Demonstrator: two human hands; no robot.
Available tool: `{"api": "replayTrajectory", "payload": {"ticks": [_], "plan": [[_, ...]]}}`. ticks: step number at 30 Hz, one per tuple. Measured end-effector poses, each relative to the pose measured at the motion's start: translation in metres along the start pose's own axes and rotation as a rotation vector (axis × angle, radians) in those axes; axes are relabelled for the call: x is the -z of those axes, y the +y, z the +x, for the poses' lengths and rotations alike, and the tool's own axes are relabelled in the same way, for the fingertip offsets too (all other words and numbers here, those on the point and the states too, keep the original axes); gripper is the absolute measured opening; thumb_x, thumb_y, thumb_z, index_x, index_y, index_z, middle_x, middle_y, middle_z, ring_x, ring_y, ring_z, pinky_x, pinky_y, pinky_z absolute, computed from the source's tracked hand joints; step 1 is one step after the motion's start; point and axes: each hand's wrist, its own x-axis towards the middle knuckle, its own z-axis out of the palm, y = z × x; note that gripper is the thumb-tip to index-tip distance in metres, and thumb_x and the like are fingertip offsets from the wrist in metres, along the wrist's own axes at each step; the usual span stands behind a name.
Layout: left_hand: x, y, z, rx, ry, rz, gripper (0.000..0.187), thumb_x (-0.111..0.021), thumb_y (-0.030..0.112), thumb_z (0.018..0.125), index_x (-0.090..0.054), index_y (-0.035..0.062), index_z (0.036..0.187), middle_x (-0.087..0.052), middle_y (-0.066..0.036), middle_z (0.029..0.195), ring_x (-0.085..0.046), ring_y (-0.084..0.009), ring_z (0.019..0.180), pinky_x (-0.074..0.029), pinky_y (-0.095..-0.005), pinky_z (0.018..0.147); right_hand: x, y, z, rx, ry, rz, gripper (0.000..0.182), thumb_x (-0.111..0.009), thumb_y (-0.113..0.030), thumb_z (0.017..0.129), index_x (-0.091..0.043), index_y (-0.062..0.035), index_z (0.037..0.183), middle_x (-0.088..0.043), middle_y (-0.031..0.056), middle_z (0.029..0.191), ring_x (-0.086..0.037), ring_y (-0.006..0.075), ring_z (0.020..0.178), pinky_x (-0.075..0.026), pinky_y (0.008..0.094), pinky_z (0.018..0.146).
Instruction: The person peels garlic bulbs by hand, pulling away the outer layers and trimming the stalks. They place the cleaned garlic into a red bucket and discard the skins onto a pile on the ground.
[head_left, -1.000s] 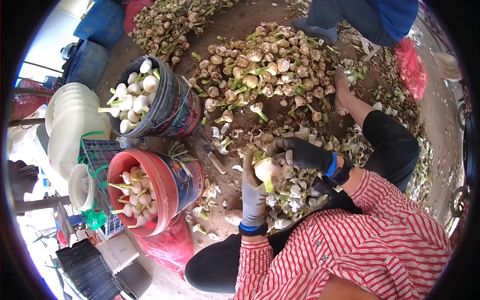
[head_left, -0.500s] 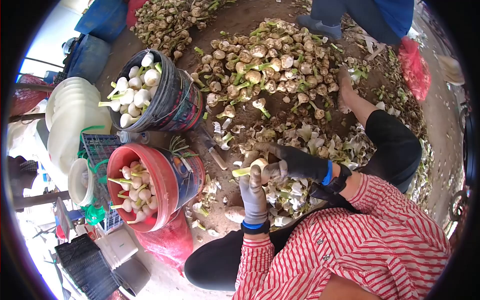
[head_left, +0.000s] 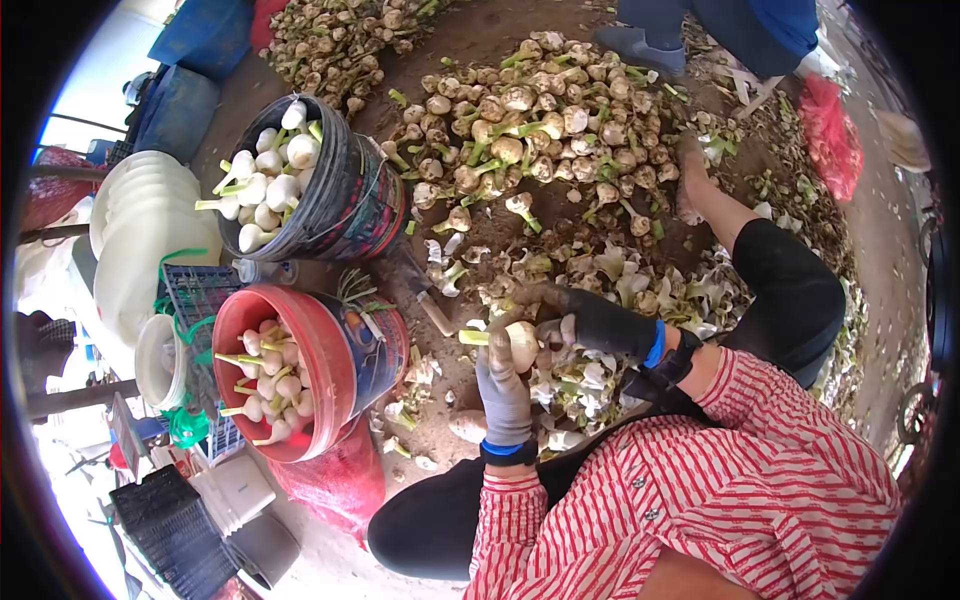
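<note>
A pale garlic bulb (head_left: 522, 346) with a short green stem is in my left hand (head_left: 505, 395), which wears a grey-white glove. Its fingers are closed around the bulb and the stem points left. My right hand (head_left: 595, 320), in a dark glove, is at the bulb's right side with its fingers bent close to it. Whether a bit of skin is pinched in those fingers is too small to tell. Beneath the hands lie peeled garlic skins (head_left: 590, 385). A knife-like tool with a wooden handle (head_left: 434, 314) rests on the ground to the left.
At left stand a red bucket (head_left: 328, 375) and a black bucket (head_left: 335, 190), both holding cleaned garlic. Ahead is a large heap of unpeeled garlic (head_left: 550, 120). A red mesh sack (head_left: 335, 485) lies beside my knee. Another person's shoe (head_left: 645, 50) shows at the top.
The bulb has turned a little and more of its pale side shows. My right fingers have shifted slightly right, from over the bulb to its edge. The left hand stays almost in place.
</note>
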Motion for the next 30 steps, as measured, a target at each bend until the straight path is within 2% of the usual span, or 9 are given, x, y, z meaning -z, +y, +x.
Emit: {"api": "replayTrajectory", "payload": {"ticks": [5,7,11,13,20,22,23,25,30], "plan": [[0.0,-0.01,0.004,-0.05,0.031,0.044,0.057,-0.048,0.046,0.089,-0.048,-0.0045,0.115,-0.056,-0.007,0.091,-0.053,-0.0128,0.081,-0.043,-0.0234,0.073,-0.013,-0.033,-0.012,0.008,0.085,-0.247,0.062,-0.052,-0.006,0.076,-0.033,-0.011,0.134,-0.058,0.0076,0.093,-0.057,0.0151,0.083,-0.045,0.027,0.072],[-0.009,-0.007,0.004,-0.182,0.115,0.227,0.056,-0.051,0.042,0.088,-0.045,-0.0058,0.115,-0.055,-0.008,0.093,-0.052,-0.0122,0.083,-0.042,-0.0234,0.074,-0.029,-0.047,-0.016,0.038,0.203,-0.669,0.063,-0.06,-0.012,0.078,-0.033,-0.0113,0.134,-0.059,0.0125,0.092,-0.058,0.0175,0.08,-0.046,0.0285,0.073],[-0.004,-0.015,0.005,-0.151,0.157,0.186,0.054,-0.055,0.04,0.087,-0.045,-0.0057,0.113,-0.053,-0.008,0.093,-0.05,-0.0118,0.083,-0.04,-0.0238,0.074,-0.032,-0.043,-0.013,-0.118,0.185,-0.51,0.068,-0.066,-0.016,0.076,-0.033,-0.0122,0.135,-0.06,0.0142,0.092,-0.06,0.0203,0.076,-0.047,0.0306,0.07],[-0.005,-0.013,0.004,-0.164,0.164,0.196,0.053,-0.057,0.041,0.086,-0.046,-0.0054,0.109,-0.052,-0.007,0.091,-0.048,-0.012,0.08,-0.04,-0.0242,0.072,-0.029,-0.029,-0.01,0.225,0.263,-0.602,0.069,-0.065,-0.01,0.073,-0.033,-0.014,0.135,-0.062,0.0119,0.088,-0.06,0.0214,0.071,-0.047,0.0321,0.066],[-0.008,-0.016,0.002,-0.36,0.24,0.635,0.051,-0.059,0.041,0.085,-0.049,-0.0045,0.106,-0.052,-0.007,0.089,-0.049,-0.0125,0.078,-0.041,-0.0248,0.07,-0.028,-0.032,-0.013,0.145,0.297,-0.646,0.073,-0.054,0.005,0.067,-0.035,-0.015,0.135,-0.062,0.009,0.081,-0.06,0.0186,0.066,-0.047,0.0291,0.063],[-0.014,-0.008,-0.002,-0.126,0.13,0.019,0.05,-0.059,0.04,0.085,-0.051,-0.0042,0.106,-0.053,-0.007,0.091,-0.051,-0.0135,0.081,-0.042,-0.0257,0.074,-0.018,-0.022,-0.009,0.129,0.408,-0.556,0.07,-0.049,0.005,0.07,-0.033,-0.0125,0.136,-0.061,0.0074,0.081,-0.058,0.0156,0.069,-0.046,0.0276,0.064],[-0.012,-0.009,-0.001,-0.127,0.129,0.02,0.05,-0.059,0.04,0.085,-0.051,-0.0042,0.106,-0.053,-0.007,0.091,-0.051,-0.0135,0.081,-0.042,-0.0257,0.074,-0.016,-0.023,-0.008,0.13,0.409,-0.555,0.07,-0.049,0.005,0.07,-0.033,-0.0125,0.136,-0.061,0.0074,0.081,-0.058,0.0156,0.069,-0.046,0.0276,0.064],[-0.003,-0.014,0.001,-0.003,0.089,-0.116,0.05,-0.058,0.039,0.085,-0.049,-0.0042,0.108,-0.054,-0.007,0.093,-0.052,-0.0131,0.084,-0.043,-0.0239,0.075,-0.012,-0.027,-0.005,0.158,0.505,0.021,0.057,-0.05,0.005,0.072,-0.042,-0.0071,0.127,-0.056,0.0026,0.083,-0.052,0.0105,0.073,-0.044,0.0224,0.069],[-0.007,-0.017,0.004,-0.099,0.148,0.09,0.05,-0.057,0.038,0.086,-0.047,-0.004,0.111,-0.054,-0.007,0.094,-0.052,-0.0126,0.083,-0.043,-0.0229,0.074,-0.019,-0.017,-0.015,0.105,0.367,-0.447,0.02,-0.06,-0.012,0.076,-0.055,-0.0023,0.092,-0.055,0.0058,0.076,-0.055,0.0162,0.07,-0.045,0.03,0.063]]}}
